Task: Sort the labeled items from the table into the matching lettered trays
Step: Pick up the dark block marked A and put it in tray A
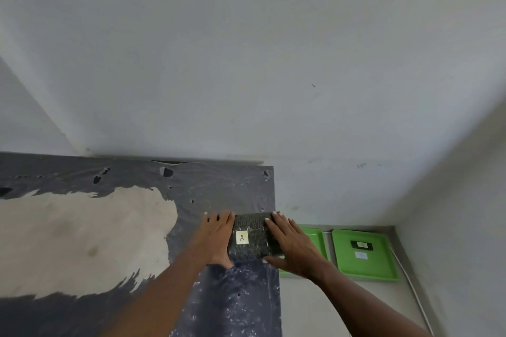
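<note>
We hold a dark packet at the worktop's right edge.

Our left hand (217,232) and right hand (290,243) press flat against either side of the black packet (256,235), wrapped in what seems to be glossy film, with a pale square label (242,237) marked "A". It lies on the worn dark worktop (219,189); two green trays (364,254) sit lower, to the right.

Both hands clasp a flat dark rectangular packet (253,236) bearing a pale "A" label (242,237): the left hand (217,235) presses its left edge, the right hand (291,245) its right. Beyond the right hand lie two green plastic trays (380,262); the farther holds a small black item (362,245).
</note>
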A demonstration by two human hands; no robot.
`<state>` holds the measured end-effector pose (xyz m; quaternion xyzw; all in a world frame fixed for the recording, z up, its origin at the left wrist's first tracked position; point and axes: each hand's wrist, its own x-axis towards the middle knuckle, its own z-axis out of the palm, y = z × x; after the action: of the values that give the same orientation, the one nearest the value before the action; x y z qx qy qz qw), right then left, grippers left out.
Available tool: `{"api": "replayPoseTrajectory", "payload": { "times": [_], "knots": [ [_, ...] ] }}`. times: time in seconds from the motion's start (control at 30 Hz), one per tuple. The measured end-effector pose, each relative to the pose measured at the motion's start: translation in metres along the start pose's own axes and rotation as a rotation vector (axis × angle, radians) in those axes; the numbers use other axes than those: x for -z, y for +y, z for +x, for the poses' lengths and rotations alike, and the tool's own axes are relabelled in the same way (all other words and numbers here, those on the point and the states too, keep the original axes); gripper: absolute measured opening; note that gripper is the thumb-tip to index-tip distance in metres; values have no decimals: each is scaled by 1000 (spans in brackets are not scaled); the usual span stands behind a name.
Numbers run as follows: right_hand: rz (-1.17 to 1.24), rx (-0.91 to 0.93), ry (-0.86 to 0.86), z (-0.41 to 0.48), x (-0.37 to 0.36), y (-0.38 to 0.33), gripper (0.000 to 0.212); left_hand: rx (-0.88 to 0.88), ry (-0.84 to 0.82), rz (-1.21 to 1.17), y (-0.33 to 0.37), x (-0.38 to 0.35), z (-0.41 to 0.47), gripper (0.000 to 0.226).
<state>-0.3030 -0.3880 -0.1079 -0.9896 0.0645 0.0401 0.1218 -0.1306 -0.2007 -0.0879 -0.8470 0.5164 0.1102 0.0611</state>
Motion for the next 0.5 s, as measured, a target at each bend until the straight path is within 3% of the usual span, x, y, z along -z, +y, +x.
{"api": "replayPoseTrajectory", "payload": {
  "times": [0.2, 0.5],
  "knots": [
    [-21, -64, 74, -57, 9, 16, 81, -89, 80, 31, 43, 2, -14, 120],
    [-50, -174, 145, -152, 18, 42, 63, -109, 73, -21, 134, -3, -31, 129]
  ]
}}
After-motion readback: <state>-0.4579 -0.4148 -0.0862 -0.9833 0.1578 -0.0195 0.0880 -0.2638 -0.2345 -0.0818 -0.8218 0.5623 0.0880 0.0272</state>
